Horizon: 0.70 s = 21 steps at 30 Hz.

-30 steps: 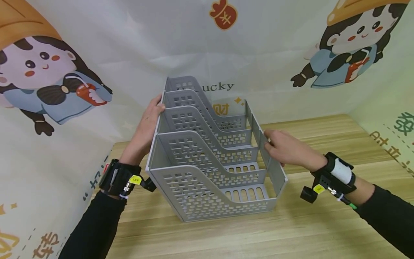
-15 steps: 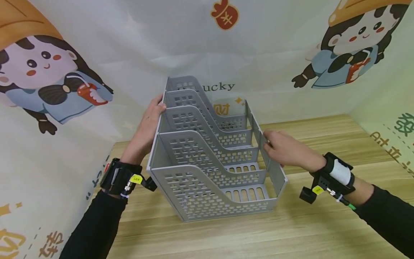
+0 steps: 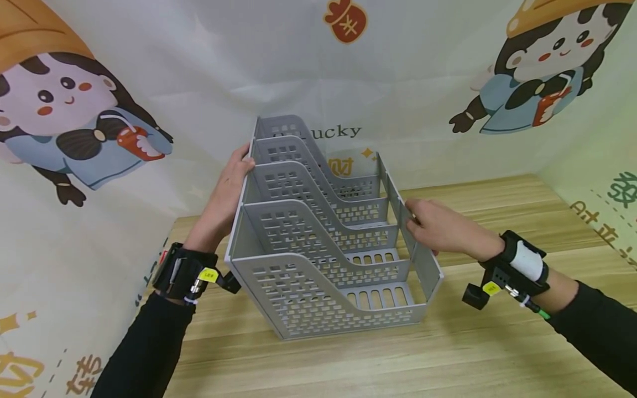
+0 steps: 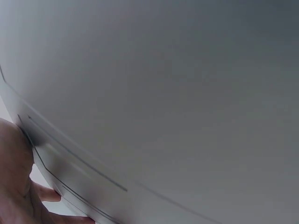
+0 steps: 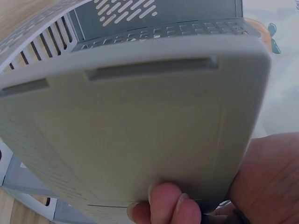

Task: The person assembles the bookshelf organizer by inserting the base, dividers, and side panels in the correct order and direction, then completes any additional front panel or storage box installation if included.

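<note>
A grey plastic magazine file rack (image 3: 323,298) with sloping perforated dividers stands on the wooden table between the hands. My left hand (image 3: 225,190) lies along the outside of its tall left panel, thumb by the top edge. In the left wrist view that panel (image 4: 177,112) fills most of the picture, and the straight fingers (image 4: 46,192) press on it. My right hand (image 3: 438,224) grips the low right panel (image 3: 425,273) with curled fingers. Fingertips (image 5: 166,200) show against its outer face in the right wrist view; the thumb is mostly hidden there.
The wooden table (image 3: 348,365) reaches back to a pale printed cloth (image 3: 398,66) with cartoon figures, which also hangs at both sides. The rack's far end stands near the back cloth. Black camera straps (image 3: 517,265) sit on both wrists.
</note>
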Motion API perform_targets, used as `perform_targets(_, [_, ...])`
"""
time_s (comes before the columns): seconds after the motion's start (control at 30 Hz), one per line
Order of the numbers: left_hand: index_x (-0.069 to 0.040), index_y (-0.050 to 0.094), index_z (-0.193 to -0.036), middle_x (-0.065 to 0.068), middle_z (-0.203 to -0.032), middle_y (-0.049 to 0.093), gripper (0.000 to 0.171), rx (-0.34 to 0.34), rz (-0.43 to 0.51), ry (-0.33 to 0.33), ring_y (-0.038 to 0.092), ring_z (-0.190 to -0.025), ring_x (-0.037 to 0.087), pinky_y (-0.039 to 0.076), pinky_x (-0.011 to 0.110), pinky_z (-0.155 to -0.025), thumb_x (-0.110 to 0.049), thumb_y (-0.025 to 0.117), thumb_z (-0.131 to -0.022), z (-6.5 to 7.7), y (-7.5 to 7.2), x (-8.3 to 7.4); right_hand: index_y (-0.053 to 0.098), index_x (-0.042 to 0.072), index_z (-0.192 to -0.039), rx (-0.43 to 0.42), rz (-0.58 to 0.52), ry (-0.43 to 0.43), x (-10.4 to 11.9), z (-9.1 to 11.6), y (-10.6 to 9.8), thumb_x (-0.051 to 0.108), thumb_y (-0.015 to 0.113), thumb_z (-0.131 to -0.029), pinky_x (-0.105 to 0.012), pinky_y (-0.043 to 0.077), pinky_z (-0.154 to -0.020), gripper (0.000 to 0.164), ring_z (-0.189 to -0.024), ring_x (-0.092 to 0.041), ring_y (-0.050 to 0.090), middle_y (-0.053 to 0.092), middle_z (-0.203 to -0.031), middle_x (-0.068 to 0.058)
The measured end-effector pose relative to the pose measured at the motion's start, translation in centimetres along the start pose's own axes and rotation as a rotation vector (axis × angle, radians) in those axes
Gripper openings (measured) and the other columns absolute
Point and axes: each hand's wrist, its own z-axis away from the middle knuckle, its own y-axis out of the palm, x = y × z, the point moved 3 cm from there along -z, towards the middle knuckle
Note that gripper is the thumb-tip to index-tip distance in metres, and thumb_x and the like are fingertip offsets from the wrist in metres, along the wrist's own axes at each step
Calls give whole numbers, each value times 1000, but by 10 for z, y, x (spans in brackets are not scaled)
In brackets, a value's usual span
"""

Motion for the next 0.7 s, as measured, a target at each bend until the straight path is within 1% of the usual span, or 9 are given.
perform_targets(0.4, [-8,12,-163,19,-162,16,61,-3,3,0,23,-145,39,23,62,-113,-33,27,-110,0,-1,0,54,-12,-113,-5,-8,6,2,1,0,-1,41,-101,-35,51,-41,21,-46,-17,58,60,-77,-13])
perform_targets(0.57, [-7,13,-162,18,-161,18,60,3,40,-11,26,-144,37,25,58,-113,-31,28,-110,0,0,0,54,-12,-113,0,1,-11,2,2,-1,-1,41,-102,-35,48,-41,21,-43,-17,54,60,-76,-12])
perform_targets(0.7, [-7,14,-162,18,-161,18,59,7,59,-12,26,-145,35,25,57,-114,-31,29,-110,1,-1,-1,54,-13,-115,10,0,-7,3,2,-1,-1,40,-102,-35,47,-41,23,-43,-19,53,60,-77,-13])
